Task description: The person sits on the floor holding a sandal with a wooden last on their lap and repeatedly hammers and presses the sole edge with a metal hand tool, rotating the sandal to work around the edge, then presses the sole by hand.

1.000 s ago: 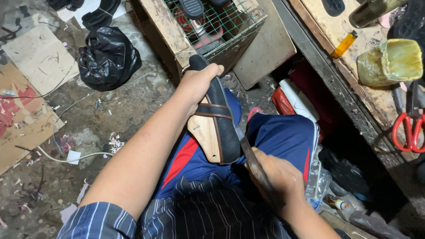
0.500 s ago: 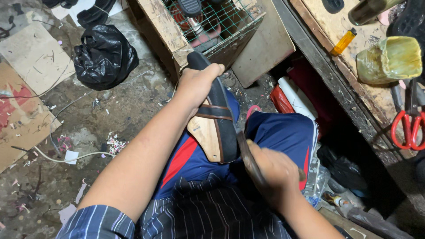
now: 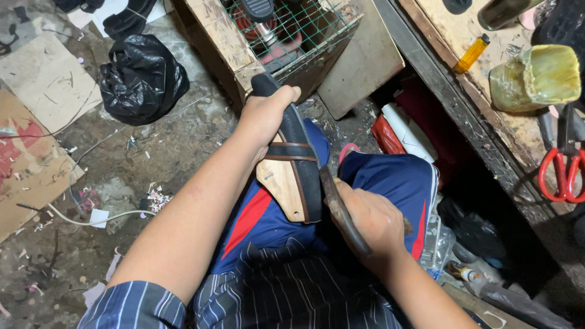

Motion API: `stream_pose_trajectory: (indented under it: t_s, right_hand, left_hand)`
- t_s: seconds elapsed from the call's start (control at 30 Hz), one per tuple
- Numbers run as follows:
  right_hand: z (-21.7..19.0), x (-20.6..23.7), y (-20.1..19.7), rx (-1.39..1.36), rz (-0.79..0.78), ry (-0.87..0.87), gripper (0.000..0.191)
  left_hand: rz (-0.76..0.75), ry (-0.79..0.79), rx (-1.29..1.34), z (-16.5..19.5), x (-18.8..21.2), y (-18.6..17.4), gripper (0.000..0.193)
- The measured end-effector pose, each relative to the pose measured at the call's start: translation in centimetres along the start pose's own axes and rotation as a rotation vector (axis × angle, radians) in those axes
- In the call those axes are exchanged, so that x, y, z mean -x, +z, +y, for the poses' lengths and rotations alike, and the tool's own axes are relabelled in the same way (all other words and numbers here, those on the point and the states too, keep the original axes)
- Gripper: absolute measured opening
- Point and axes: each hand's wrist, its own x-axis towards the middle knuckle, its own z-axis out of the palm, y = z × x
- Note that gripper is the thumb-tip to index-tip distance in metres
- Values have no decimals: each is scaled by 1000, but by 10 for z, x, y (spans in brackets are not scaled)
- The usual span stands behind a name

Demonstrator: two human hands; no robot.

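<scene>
Seated, lap in blue shorts (image 3: 390, 183) serving as the work surface; floor (image 3: 152, 158) littered with scraps, black bag (image 3: 143, 76) well off to the left, bench (image 3: 481, 116) to the right carrying red scissors (image 3: 560, 173). Sandal (image 3: 292, 170), wooden sole with black edge and brown strap, stands on edge across the thigh. Left hand (image 3: 265, 113) wraps its toe end, fingers closed tight. Right hand (image 3: 372, 222) closed round a dark tool (image 3: 338, 207), its tip against the sole's black edge. Judgement: keep the sandal braced on the thigh, work in short controlled strokes along the rim, tool angled away from the left fingers.
</scene>
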Motion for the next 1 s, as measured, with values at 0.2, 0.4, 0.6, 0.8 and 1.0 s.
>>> stream_pose_trajectory:
  t_s: [0.2, 0.4, 0.6, 0.8, 1.0]
  right_hand:
    - [-5, 25, -14, 113, -41, 53, 37]
    - [7, 21, -4, 68, 33, -37, 38]
    - [6, 27, -12, 154, 6, -62, 37]
    - [13, 21, -10, 71, 64, -144, 41]
    - [15, 32, -21, 82, 9, -149, 38]
  left_hand:
    - [-30, -77, 50, 1, -7, -10, 34]
    - [-25, -126, 55, -7, -11, -8, 33]
    - [-14, -156, 108, -8, -20, -12, 32]
    - [-33, -175, 108, -15, -26, -10, 32]
    - [-70, -213, 160, -13, -30, -11, 32]
